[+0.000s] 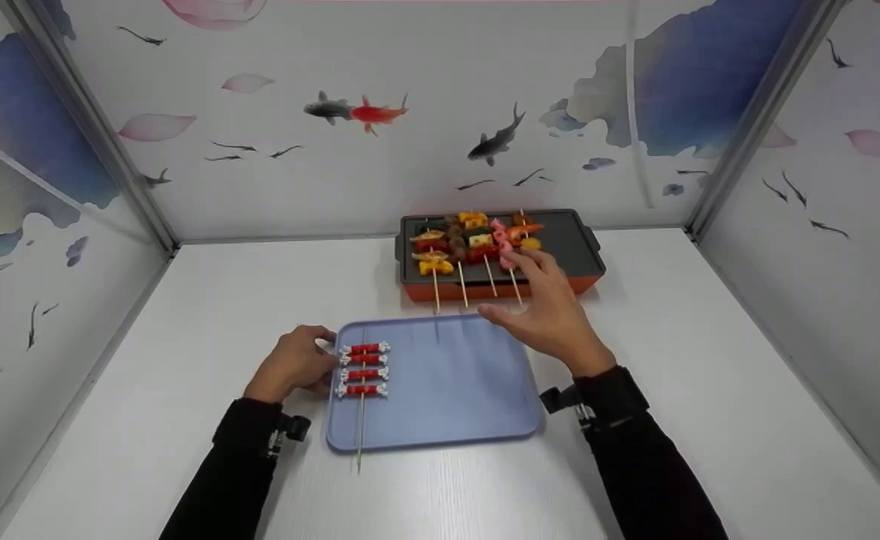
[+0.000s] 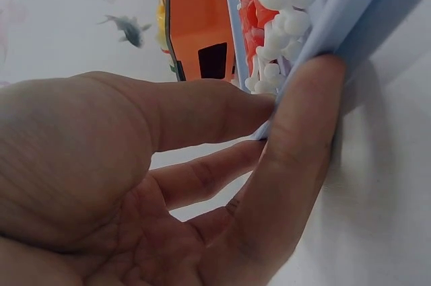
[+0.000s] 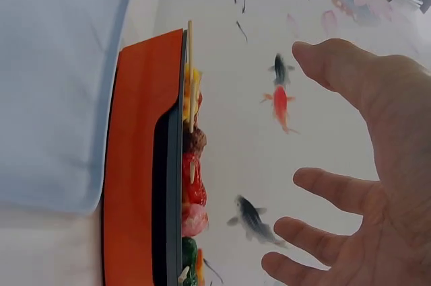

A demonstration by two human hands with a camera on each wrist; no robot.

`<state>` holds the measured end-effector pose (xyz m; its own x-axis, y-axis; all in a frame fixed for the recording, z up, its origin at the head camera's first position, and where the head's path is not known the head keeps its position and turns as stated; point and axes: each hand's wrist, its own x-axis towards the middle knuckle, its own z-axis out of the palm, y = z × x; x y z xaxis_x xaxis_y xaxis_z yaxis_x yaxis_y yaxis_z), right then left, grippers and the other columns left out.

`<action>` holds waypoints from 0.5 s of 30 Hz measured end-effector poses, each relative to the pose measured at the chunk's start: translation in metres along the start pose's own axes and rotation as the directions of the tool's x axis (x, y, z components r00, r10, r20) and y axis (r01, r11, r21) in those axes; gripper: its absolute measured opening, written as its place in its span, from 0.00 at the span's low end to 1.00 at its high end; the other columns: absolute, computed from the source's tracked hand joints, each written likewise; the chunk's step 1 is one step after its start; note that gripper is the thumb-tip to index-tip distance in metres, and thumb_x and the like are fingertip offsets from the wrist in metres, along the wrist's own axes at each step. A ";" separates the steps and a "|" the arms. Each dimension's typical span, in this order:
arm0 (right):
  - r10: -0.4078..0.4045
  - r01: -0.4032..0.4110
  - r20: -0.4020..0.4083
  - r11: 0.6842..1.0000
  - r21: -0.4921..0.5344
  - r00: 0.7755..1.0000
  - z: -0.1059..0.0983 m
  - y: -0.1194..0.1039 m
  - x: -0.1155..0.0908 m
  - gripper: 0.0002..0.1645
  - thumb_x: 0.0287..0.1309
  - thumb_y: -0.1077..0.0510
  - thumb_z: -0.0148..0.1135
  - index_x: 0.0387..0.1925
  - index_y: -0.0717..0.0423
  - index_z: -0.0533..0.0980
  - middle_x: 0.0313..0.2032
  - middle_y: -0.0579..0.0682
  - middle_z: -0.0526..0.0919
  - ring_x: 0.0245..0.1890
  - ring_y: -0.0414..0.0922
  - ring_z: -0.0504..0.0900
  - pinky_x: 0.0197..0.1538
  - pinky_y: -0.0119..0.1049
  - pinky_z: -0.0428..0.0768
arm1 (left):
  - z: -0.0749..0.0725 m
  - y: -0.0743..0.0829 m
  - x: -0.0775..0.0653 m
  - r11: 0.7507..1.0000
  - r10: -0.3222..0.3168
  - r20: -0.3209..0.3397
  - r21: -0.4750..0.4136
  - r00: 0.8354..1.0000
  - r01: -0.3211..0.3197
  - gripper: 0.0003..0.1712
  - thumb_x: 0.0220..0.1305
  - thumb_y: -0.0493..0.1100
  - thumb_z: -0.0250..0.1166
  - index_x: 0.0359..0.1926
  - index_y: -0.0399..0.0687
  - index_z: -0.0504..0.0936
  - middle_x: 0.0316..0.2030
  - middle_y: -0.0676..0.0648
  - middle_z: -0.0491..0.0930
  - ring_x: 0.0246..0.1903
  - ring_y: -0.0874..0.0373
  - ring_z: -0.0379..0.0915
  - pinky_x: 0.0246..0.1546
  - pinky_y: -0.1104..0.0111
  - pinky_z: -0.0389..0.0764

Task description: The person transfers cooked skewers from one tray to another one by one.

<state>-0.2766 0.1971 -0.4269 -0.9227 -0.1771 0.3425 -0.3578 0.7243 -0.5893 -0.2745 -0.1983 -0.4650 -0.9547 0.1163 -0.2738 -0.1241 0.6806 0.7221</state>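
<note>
My left hand [image 1: 293, 365] is at the left edge of a light blue tray [image 1: 447, 390], pinching its rim between thumb [image 2: 209, 112] and a finger [image 2: 296, 124]. Along the tray's left side lies a skewer of red-and-white candy-like pieces [image 1: 364, 374], its bare stick poking past the near edge. My right hand [image 1: 552, 315] hovers over the front of a tabletop grill [image 1: 563, 240], thumb and fingers spread, holding nothing. Its fingertips overlap the pink skewer [image 1: 503, 238] in the head view. Several toy-like food skewers lie side by side on the grill, sticks pointing toward me.
The grill has a black top and an orange base [image 3: 138, 165], standing just behind the tray against the back wall [image 1: 259, 187]. White side walls printed with fish and petals enclose the white table [image 1: 710, 420] left and right.
</note>
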 end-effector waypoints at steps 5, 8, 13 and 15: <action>0.031 -0.031 0.005 0.999 -0.015 1.000 -0.007 0.017 0.002 0.59 0.56 0.25 0.74 0.83 0.34 0.60 0.84 0.55 0.55 0.83 0.61 0.58 0.75 0.68 0.70 | 0.000 0.000 0.000 1.000 0.002 -0.002 0.001 1.000 -0.002 0.30 0.71 0.38 0.66 0.71 0.36 0.75 0.48 0.35 0.87 0.29 0.54 0.89 0.29 0.62 0.90; 0.042 -0.042 0.007 0.999 -0.016 0.999 -0.009 0.025 0.003 0.60 0.56 0.25 0.74 0.84 0.33 0.58 0.85 0.56 0.53 0.83 0.62 0.57 0.75 0.69 0.69 | 0.000 0.000 0.000 1.000 -0.003 -0.003 0.007 1.000 0.003 0.30 0.72 0.38 0.66 0.72 0.36 0.75 0.48 0.35 0.87 0.30 0.54 0.89 0.29 0.62 0.90; 0.052 -0.053 -0.030 0.998 -0.016 0.998 -0.010 0.035 0.004 0.59 0.59 0.28 0.74 0.84 0.36 0.59 0.85 0.58 0.53 0.83 0.63 0.57 0.76 0.70 0.68 | 0.000 0.001 -0.001 1.000 -0.003 -0.007 0.021 1.000 0.003 0.30 0.72 0.38 0.66 0.72 0.36 0.75 0.48 0.36 0.87 0.29 0.54 0.88 0.29 0.62 0.90; 0.052 -0.053 -0.047 0.998 -0.017 0.998 -0.010 0.039 0.005 0.58 0.60 0.29 0.74 0.84 0.38 0.59 0.84 0.59 0.54 0.83 0.64 0.58 0.76 0.70 0.68 | 0.000 0.001 -0.001 1.000 -0.002 -0.008 0.024 1.000 0.002 0.30 0.72 0.38 0.66 0.72 0.36 0.74 0.47 0.36 0.87 0.29 0.54 0.88 0.29 0.62 0.90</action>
<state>-0.2937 0.2311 -0.4414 -0.9322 -0.1075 0.3456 -0.3060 0.7440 -0.5940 -0.2737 -0.1974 -0.4636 -0.9566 0.1091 -0.2701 -0.1197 0.6982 0.7058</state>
